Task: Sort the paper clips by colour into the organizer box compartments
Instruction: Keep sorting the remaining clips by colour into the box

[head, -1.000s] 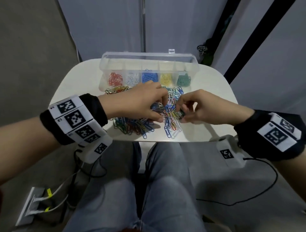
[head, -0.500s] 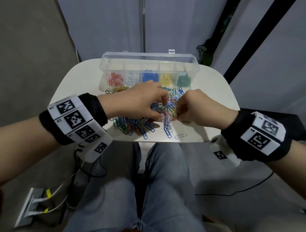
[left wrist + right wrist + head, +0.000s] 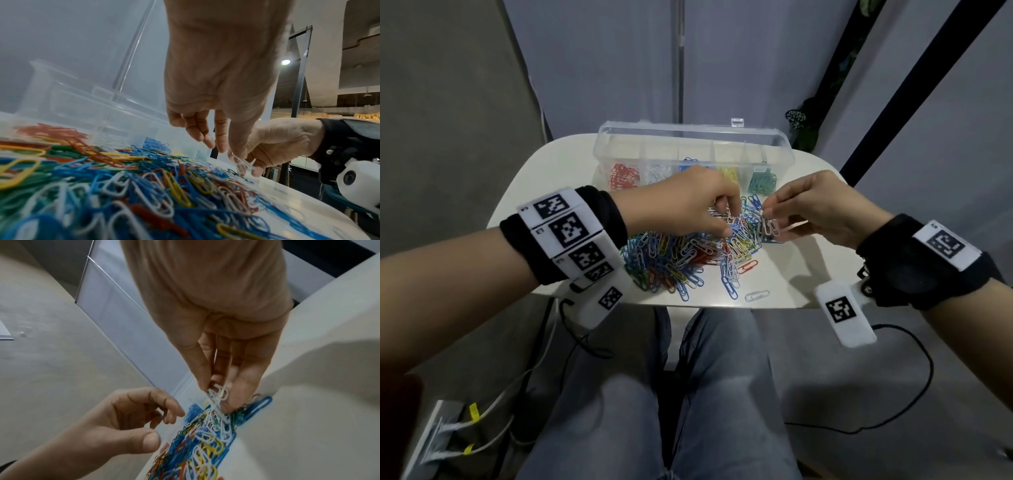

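Left hand [image 3: 681, 205] hovers over the heap, fingers curled down with thumb and forefinger narrowly apart, holding nothing I can make out. Beneath it the mixed pile of coloured paper clips [image 3: 688, 257] sprawls across the white rounded desk [image 3: 551, 178]. At the far edge, the clear plastic organizer box [image 3: 693, 154] holds red, white, blue, yellow and green clips in separate compartments. On the right, the right hand [image 3: 822, 209] pinches a small bunch of white paper clips [image 3: 768, 224] just above the pile.
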The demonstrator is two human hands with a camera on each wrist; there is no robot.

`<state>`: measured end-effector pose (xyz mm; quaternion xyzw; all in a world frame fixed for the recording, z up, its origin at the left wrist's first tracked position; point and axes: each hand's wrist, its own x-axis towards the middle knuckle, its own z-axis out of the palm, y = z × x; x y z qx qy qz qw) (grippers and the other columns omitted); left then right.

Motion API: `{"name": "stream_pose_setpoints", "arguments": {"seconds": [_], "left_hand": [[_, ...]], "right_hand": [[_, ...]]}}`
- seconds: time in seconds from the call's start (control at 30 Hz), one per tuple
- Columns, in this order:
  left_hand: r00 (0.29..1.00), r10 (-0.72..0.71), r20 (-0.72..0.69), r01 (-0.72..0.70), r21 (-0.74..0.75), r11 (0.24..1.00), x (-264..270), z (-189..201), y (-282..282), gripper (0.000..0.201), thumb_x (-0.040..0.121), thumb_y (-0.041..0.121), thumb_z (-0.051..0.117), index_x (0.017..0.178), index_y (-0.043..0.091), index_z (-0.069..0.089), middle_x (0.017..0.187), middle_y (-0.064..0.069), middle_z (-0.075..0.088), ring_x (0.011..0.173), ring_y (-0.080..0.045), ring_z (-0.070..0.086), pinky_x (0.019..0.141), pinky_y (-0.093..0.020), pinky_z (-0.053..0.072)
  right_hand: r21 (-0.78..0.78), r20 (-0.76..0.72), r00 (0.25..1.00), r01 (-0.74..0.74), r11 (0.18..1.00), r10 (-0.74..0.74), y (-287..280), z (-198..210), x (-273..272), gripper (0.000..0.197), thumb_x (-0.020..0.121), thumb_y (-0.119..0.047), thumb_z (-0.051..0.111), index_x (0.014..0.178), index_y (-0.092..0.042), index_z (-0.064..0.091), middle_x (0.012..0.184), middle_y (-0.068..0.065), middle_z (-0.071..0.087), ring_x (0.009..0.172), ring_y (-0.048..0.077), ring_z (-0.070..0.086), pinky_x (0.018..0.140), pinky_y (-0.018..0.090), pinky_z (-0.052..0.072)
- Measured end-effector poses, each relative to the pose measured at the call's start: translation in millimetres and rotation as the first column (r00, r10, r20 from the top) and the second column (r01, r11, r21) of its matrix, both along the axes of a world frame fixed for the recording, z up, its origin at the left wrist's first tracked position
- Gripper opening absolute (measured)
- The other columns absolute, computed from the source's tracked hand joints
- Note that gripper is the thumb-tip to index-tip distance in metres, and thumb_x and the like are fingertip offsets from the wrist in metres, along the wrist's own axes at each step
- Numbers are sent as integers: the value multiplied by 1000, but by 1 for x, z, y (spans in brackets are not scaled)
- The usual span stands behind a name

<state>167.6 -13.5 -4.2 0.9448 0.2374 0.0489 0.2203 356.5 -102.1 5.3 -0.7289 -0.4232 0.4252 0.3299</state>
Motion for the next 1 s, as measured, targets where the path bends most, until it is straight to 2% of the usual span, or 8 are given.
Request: {"name": "stream_pose_setpoints", "arguments": {"seconds": [0.17,0.3,0.37,0.53,0.67,0.77,0.87,1.0], "left_hand": [[998,-6,-63,5,-15,1000,16,-6,2,26,81,31,76,105,22,69,85,6,61,80,-12,55,71,-29,43],[991,-25,-133,28,21,999,25,-9,1,25,80,29,77,101,19,69,83,2,63,78,-15,56,70,-30,43],[989,-38,-145,44,43,998,28,-10,0,19,80,25,76,97,17,70,81,3,61,77,-13,53,68,-27,39],[992,-28,-120,35,58,998,30,-11,3,4,82,12,73,82,15,71,68,9,56,67,-7,49,61,-22,34],[998,5,-63,-5,-5,1000,28,-8,5,2,83,11,72,83,13,72,62,13,52,59,-1,49,52,-7,32],[998,67,7,-66,-100,993,26,-7,9,2,84,10,71,85,11,72,58,16,51,52,9,49,52,-6,34],[989,139,59,-124,-214,969,24,-6,14,2,84,11,72,84,13,71,65,9,61,55,3,53,59,-14,41],[972,209,107,-168,-305,937,21,-4,19,6,82,9,74,82,13,71,61,9,61,46,8,51,50,-6,38]], "right_hand": [[12,-18,997,69,998,-69,4,0,2,11,79,9,68,75,-1,70,64,12,64,54,20,58,65,42,59],[21,-18,996,83,996,-83,5,0,1,11,80,12,64,77,1,68,70,17,65,60,27,63,65,45,59],[17,-46,995,85,996,-84,5,1,0,13,82,12,61,77,1,66,71,16,66,61,30,67,68,47,58],[6,-102,990,100,995,-99,5,-1,-1,15,85,11,59,77,-1,65,66,12,65,56,27,69,67,45,58],[-20,-130,987,93,995,-95,4,-2,1,16,86,13,57,78,1,64,52,11,61,53,22,67,67,44,60],[-43,-202,974,96,994,-103,4,-1,1,15,86,14,56,79,3,64,55,14,62,52,22,66,64,42,61],[-70,-296,948,99,993,-116,5,1,-1,11,87,12,57,81,5,64,64,18,63,53,23,66,59,38,61],[-67,-326,942,66,996,-84,6,4,-3,11,82,16,59,85,7,64,70,22,65,60,26,68,61,37,61]]}}
